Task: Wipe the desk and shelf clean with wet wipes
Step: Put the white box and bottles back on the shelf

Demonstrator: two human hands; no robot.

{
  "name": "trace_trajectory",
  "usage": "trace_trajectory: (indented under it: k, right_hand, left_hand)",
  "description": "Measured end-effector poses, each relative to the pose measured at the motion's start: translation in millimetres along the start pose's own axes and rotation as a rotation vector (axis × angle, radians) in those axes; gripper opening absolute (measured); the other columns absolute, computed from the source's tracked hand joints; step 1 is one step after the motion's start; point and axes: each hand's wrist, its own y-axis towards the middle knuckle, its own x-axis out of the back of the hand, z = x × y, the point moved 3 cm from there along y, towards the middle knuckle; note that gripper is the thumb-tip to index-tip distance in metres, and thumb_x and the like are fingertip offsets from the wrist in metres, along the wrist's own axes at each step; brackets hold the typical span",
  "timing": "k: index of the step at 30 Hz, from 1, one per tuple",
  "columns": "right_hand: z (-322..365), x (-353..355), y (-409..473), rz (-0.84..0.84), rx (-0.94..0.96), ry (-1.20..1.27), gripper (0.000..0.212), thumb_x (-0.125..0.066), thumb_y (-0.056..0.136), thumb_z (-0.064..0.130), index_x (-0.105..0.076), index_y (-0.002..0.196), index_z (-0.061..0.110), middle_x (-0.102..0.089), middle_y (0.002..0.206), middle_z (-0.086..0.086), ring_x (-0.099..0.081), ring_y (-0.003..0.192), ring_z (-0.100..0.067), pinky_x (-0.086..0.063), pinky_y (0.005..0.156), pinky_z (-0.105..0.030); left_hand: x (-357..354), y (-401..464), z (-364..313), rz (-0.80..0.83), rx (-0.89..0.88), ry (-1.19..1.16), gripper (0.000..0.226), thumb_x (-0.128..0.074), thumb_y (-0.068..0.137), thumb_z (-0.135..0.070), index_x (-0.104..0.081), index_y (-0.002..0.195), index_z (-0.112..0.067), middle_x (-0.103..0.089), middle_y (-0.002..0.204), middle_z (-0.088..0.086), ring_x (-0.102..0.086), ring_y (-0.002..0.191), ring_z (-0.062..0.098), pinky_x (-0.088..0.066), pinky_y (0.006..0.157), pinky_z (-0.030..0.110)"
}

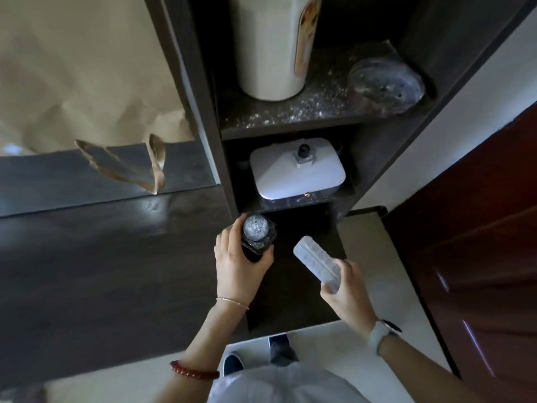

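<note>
Dust is lying thick on the upper board of the dark shelf [290,117], where a tall white container [270,45] is standing beside a clear plastic lid [386,84]. On the board below, a white box with a black knob [297,170] is sitting well back in its compartment. The left hand [241,263] is curling its grip round a dark jar with a shiny round top [257,232], holding it just in front of the shelf's lower edge. The right hand [345,289] is pinching a pale, translucent flat object [316,260] by one end, with the other end pointing toward the jar; whether it is a pack of wet wipes cannot be told. The two hands are near each other but apart. The dark tabletop [101,257] is stretching away to the left, and a brown paper bag [87,82] is standing at its back, its handles [139,167] hanging down. A red-brown door [479,228] is standing at the right.
</note>
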Motion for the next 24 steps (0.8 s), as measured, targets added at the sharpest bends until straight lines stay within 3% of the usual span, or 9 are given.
trace_trajectory:
  k: [2,4,7,15,20,24]
  right_hand:
    - [-12,-26,2,0.19,0.007,-0.158,0.05,-0.07,0.068,0.008,-0.053,0.114,-0.001,-0.054,0.111,-0.02,-0.054,0.098,-0.036,-0.05,0.082,-0.044]
    - [-23,-48,9,0.367,0.055,-0.356,0.051,-0.063,0.074,0.016,-0.047,0.122,0.006,-0.049,0.121,-0.014,-0.047,0.108,-0.032,-0.044,0.09,-0.04]
    - [-32,-76,27,0.523,0.156,-0.504,0.053,-0.057,0.081,0.018,-0.038,0.131,0.012,-0.039,0.132,-0.008,-0.04,0.116,-0.027,-0.04,0.094,-0.035]
    - [-35,-112,66,0.563,0.273,-0.59,0.058,-0.05,0.083,-0.001,-0.03,0.137,0.011,-0.035,0.138,-0.009,-0.039,0.121,-0.029,-0.037,0.097,-0.037]
    - [-35,-112,71,0.583,0.215,-0.583,0.066,-0.053,0.085,0.004,-0.021,0.143,0.012,-0.027,0.147,-0.009,-0.028,0.133,-0.028,-0.031,0.106,-0.041]
    - [-10,-98,59,0.539,0.176,-0.381,0.064,-0.056,0.086,0.01,-0.026,0.142,0.012,-0.025,0.15,-0.009,-0.029,0.135,-0.028,-0.029,0.11,-0.041]
  left_hand:
    - [5,-11,19,-0.01,0.066,0.027,0.065,-0.08,0.061,-0.011,-0.052,0.119,-0.004,-0.06,0.107,0.013,-0.053,0.101,0.028,-0.039,0.092,0.027]
    - [9,-20,37,-0.012,0.136,0.048,0.065,-0.08,0.062,-0.012,-0.051,0.119,-0.006,-0.059,0.109,0.011,-0.051,0.103,0.025,-0.032,0.091,0.015]
    - [15,-30,59,-0.034,0.217,0.095,0.064,-0.08,0.062,-0.013,-0.051,0.119,-0.009,-0.059,0.111,0.009,-0.05,0.104,0.022,-0.031,0.09,0.013]
    - [23,-48,85,-0.094,0.27,0.182,0.066,-0.081,0.059,-0.012,-0.052,0.119,-0.01,-0.06,0.111,0.008,-0.049,0.105,0.017,-0.033,0.09,0.014]
    - [24,-48,83,-0.095,0.255,0.195,0.066,-0.081,0.061,-0.018,-0.051,0.119,-0.014,-0.059,0.113,0.004,-0.048,0.106,0.012,-0.036,0.091,0.015]
    - [24,-44,82,-0.072,0.241,0.163,0.065,-0.08,0.062,-0.017,-0.051,0.119,-0.013,-0.059,0.114,0.004,-0.046,0.108,0.011,-0.03,0.092,0.011]
